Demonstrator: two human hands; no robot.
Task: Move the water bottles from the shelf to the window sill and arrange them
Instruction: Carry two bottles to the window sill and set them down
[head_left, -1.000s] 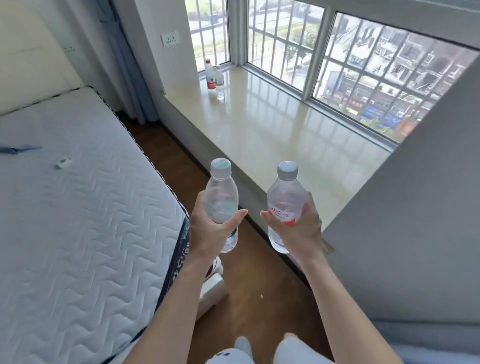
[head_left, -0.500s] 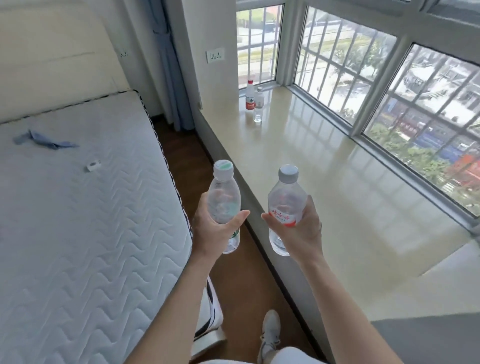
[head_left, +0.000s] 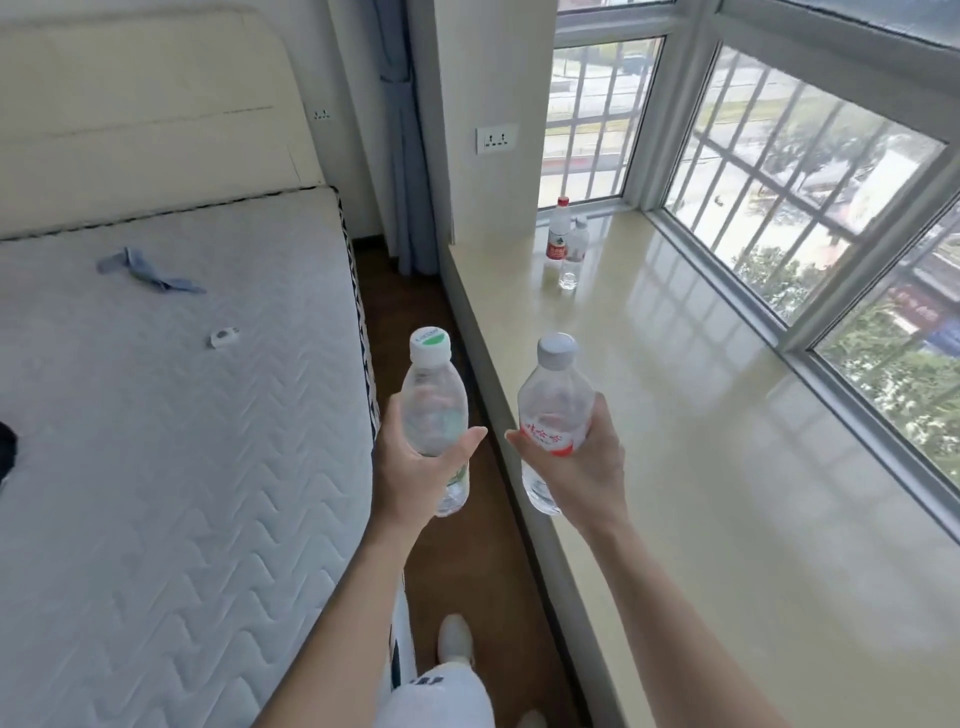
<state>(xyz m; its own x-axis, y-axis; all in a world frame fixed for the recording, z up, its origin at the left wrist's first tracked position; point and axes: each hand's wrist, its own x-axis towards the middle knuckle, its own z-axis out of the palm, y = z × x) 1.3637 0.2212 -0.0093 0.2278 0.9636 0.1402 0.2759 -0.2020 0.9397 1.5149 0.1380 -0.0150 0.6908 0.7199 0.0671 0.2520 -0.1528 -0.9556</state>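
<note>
1. Two bottles are in my hands, so I judge this to be the carrying step. The shelf is out of view, and the window sill runs along the right side of the frame.
2. My left hand is wrapped round the green-capped bottle at centre frame, thumb across its front. The bottle is upright, above the floor strip between the mattress and the sill.
3. My right hand is clamped on the grey-capped bottle, which has a red label, just right of centre over the sill's near edge. The hands are near each other but apart, and the bottles do not touch.
4. Two more bottles stand on the sill at upper centre, by the window corner: a red-capped bottle and a smaller clear bottle just in front of it. I cannot tell whether they touch.
5. The next move, as I judge it, is to go forward and set both bottles down upright beside that pair. The bases should land flat before I let go, since the glossy sill may let them slide.
6. All four bottles are capped and made of clear plastic. I cannot tell how full any of them is.
</note>
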